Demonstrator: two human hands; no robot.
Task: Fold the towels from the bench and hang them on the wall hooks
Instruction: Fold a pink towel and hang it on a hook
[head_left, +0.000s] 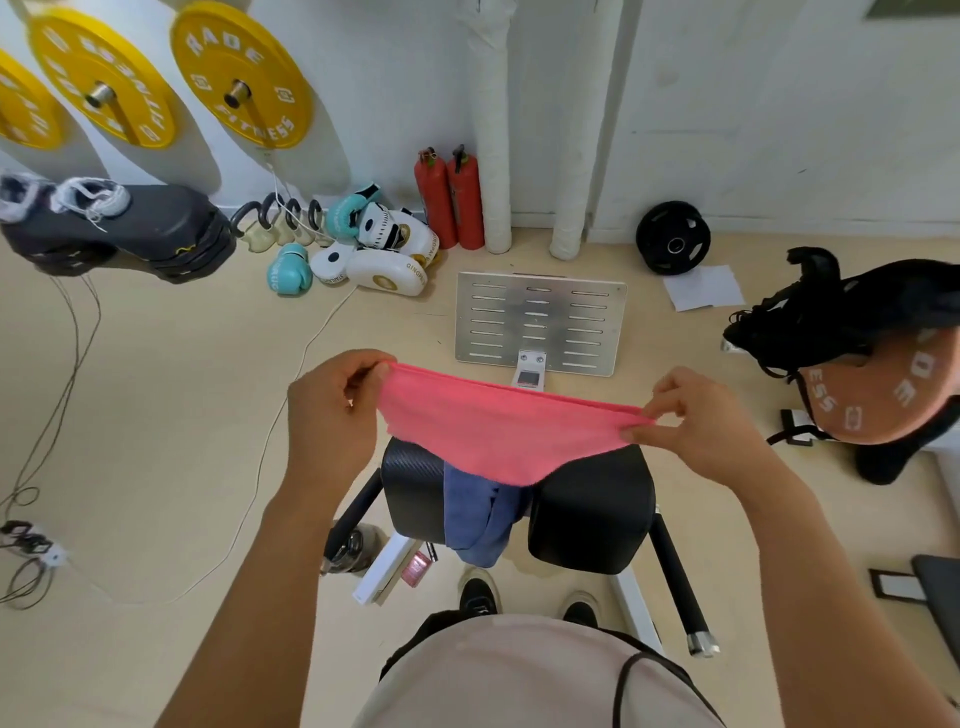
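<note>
Pink towel (498, 436) hangs in air above the table (587, 514), long axis left to right, top edge taut, belly sagging toward us. Left hand (332, 410) and right hand (696, 421) each pinch a top corner. We judge a slack grip drops a corner onto the blue towel (478, 514), skewing the fold.

Blue towel (480, 512) partly behind pink towel (498, 431)

Pink towel (498, 431), blue towel (480, 514), black woven-textured bench pads (592, 499), yellow plates (241, 73).
</note>
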